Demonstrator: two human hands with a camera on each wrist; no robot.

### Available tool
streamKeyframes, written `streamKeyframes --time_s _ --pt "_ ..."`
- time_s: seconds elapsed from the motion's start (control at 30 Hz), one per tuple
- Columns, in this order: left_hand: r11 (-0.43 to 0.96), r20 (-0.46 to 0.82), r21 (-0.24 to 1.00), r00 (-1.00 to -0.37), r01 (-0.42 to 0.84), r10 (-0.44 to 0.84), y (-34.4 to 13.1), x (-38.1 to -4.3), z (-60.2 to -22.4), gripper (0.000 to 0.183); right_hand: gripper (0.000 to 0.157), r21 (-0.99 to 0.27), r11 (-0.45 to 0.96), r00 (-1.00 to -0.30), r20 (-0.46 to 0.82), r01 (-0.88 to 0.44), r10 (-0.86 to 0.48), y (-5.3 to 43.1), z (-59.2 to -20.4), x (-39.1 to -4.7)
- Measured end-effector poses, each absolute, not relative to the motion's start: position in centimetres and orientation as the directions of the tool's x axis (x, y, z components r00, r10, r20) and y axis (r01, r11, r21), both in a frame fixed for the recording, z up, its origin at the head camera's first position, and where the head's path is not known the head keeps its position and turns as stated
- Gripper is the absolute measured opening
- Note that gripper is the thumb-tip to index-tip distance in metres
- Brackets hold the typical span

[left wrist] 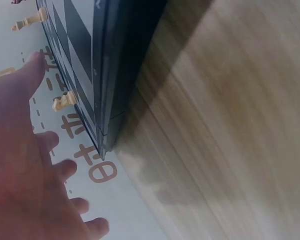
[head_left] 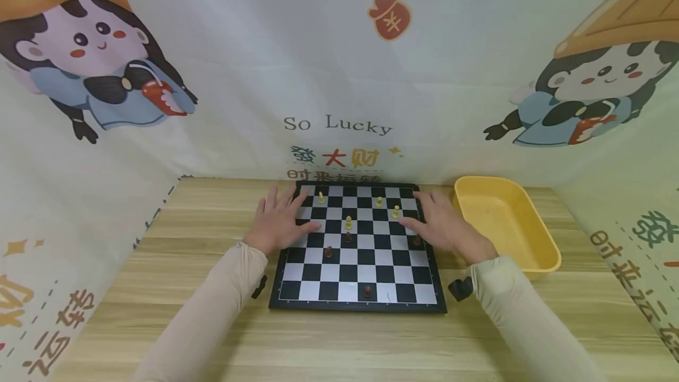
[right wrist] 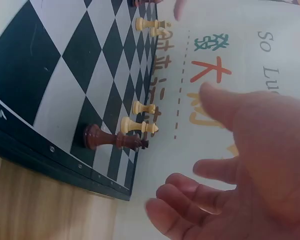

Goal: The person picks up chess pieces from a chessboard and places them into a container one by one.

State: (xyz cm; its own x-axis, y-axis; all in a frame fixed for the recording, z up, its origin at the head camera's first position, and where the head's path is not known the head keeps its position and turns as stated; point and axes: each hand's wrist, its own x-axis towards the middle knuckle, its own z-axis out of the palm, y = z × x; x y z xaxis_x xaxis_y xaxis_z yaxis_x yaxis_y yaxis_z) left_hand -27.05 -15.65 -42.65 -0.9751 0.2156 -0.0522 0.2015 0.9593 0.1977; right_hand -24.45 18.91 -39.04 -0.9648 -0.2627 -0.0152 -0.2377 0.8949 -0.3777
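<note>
A black-and-white chessboard [head_left: 366, 258] lies on the table. Over its far left part my left hand [head_left: 278, 223] is held with fingers spread, the thumb reaching across the edge squares. My right hand [head_left: 442, 223] is at the right edge, fingers extended and thumb pointing inward near a cream chess piece [head_left: 395, 211]. In the wrist views both hands look to be above the board, holding nothing. Close to the left hand stands a cream knight [left wrist: 65, 101]. A dark brown chess piece [right wrist: 112, 139] stands near the right edge. Further in are a cream piece [head_left: 348, 222] and a dark piece [head_left: 328, 252].
A yellow plastic tub [head_left: 504, 217] stands right of the board, close to the right forearm. Another dark piece [head_left: 368, 292] is on the near row. Behind the wooden table [head_left: 201, 223] hangs a printed white cloth [head_left: 254, 75].
</note>
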Motion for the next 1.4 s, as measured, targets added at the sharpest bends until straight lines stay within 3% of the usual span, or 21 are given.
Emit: streamKeyframes --time_s 0.6,0.97,1.4 --pt "0.948 -0.207 0.296 -0.961 0.118 0.184 -15.7 -26.9 -43.0 0.092 0.069 -0.493 0.862 -0.969 -0.136 -0.115 -0.207 19.4 -40.8 -23.9" --pt "0.952 -0.193 0.278 -0.964 0.127 0.185 -16.0 -27.2 -43.4 0.093 0.055 -0.539 0.842 -0.981 -0.139 -0.037 -0.132 19.6 -41.8 -23.1" --pt "0.95 -0.216 0.293 -0.961 0.106 0.174 -16.0 -27.3 -43.7 0.093 0.04 -0.556 0.829 -0.989 -0.078 -0.059 -0.123 19.8 -42.8 -22.7"
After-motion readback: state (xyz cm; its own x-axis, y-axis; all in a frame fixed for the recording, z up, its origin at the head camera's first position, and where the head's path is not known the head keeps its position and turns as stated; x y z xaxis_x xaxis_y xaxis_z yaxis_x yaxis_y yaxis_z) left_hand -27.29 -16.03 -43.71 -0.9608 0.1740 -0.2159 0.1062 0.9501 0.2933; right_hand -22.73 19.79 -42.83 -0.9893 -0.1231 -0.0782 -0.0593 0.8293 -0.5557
